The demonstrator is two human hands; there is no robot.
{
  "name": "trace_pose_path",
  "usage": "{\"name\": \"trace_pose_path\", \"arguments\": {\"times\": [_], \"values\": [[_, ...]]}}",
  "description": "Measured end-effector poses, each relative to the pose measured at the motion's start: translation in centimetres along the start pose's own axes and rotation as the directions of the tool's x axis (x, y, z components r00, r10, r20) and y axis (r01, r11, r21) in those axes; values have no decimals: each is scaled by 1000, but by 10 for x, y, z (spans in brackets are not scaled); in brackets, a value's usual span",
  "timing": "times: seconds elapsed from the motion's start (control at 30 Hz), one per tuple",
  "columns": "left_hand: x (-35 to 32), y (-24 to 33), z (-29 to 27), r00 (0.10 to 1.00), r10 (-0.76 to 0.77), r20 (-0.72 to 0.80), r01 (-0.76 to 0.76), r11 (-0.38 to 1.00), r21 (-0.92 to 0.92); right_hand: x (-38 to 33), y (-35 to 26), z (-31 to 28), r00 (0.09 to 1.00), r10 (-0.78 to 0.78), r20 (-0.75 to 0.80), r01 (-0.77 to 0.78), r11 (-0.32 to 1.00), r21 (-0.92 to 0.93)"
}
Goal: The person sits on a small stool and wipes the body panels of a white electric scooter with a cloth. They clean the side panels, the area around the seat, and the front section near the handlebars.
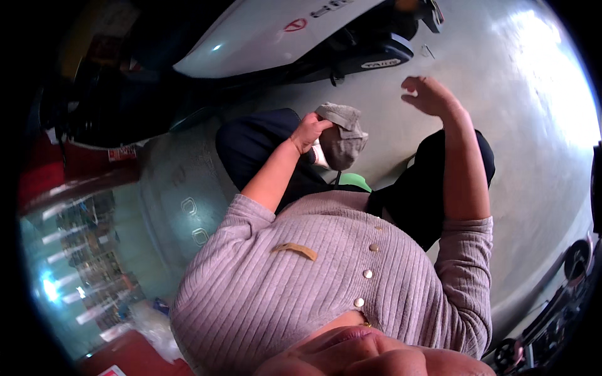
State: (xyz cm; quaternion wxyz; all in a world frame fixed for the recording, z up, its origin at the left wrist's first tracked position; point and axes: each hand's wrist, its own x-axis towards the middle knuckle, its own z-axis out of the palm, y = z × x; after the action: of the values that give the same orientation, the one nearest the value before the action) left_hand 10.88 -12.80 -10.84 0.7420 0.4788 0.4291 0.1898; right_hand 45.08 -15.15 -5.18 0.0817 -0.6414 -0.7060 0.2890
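My left hand (307,133) is closed on a bunched grey cloth (347,141), which hangs from the fingers above my lap. Its upper edge is folded over, and a darker part droops below. To the right, my right hand (430,97) is raised over the floor, apart from the cloth. Its fingers are loosely bent with a gap to the thumb, and nothing shows between them. Ahead of both hands is a scooter's white body panel (263,37), touched by neither hand.
The scooter's black lower part (382,53) juts out over the grey floor (533,138). A light green edge (355,181) shows between my legs. At left is a glass case (94,250) with small goods, near a clear plastic bag (153,326). Dark wheeled equipment (577,260) stands at far right.
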Motion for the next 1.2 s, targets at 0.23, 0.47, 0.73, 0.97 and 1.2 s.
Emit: {"name": "trace_pose_path", "arguments": {"times": [0.23,0.47,0.73,0.97,1.2], "values": [[-24,15,-11,966,233,107,-150,852,-502,8,-56,66,976,-200,81,194,978,82],[-19,-8,-34,996,84,15,-54,759,-648,5,-95,65,954,-25,300,-52,968,245],[-12,-33,-33,982,-173,-68,112,843,-525,9,-67,59,959,122,255,-282,491,824],[-26,5,-29,960,274,-65,-239,670,-703,13,-75,57,982,134,135,-190,729,658],[-26,1,-41,936,338,-96,-313,679,-665,13,-79,51,962,143,231,-199,951,237]]}}
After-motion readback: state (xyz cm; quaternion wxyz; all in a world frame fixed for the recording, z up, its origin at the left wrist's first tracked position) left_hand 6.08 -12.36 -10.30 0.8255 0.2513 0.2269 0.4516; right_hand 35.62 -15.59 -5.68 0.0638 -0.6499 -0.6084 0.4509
